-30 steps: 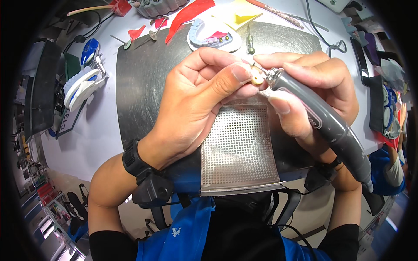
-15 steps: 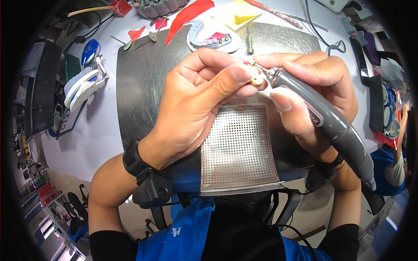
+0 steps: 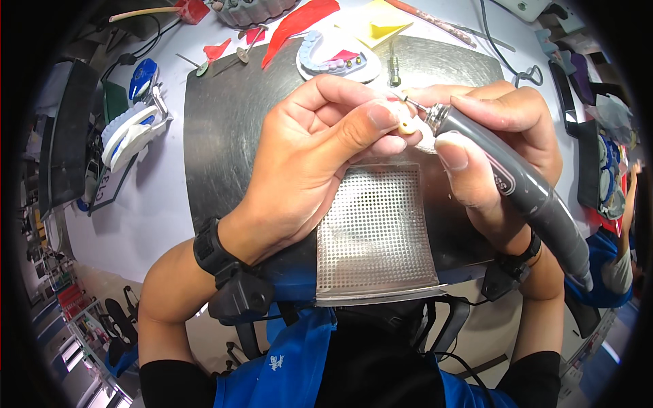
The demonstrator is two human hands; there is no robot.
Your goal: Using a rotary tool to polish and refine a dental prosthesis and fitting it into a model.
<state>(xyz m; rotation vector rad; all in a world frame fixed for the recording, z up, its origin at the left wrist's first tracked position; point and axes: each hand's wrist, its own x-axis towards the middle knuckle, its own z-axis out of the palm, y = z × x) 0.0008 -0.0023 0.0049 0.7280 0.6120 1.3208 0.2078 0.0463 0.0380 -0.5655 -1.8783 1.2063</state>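
Between the thumb and fingers of my left hand (image 3: 309,143) is a small ivory-coloured dental crown piece (image 3: 406,127) with a dark hole in it. My fingertips cover much of it. My right hand (image 3: 527,126) is closed around a dark grey rotary handpiece (image 3: 520,173), which slants up to the left. Its thin metal bur (image 3: 416,104) reaches the crown piece's upper side; whether it touches cannot be made out. Below both hands lies a perforated metal plate (image 3: 377,231). A dental arch model (image 3: 320,58) with a pinkish part and brassy posts sits just beyond my fingers.
A dark metal sheet (image 3: 218,136) covers the middle of the white table. A small green-and-metal tool (image 3: 394,68), red strips (image 3: 299,27) and a yellow paper (image 3: 374,20) lie at the back. Mounted dental models (image 3: 129,136) stand left; a tray of models (image 3: 605,163) stands right.
The handpiece and my right hand have drawn slightly right, so more of the bur shows. The crown piece has tilted a little in my left fingers. The whole view has shifted slightly.
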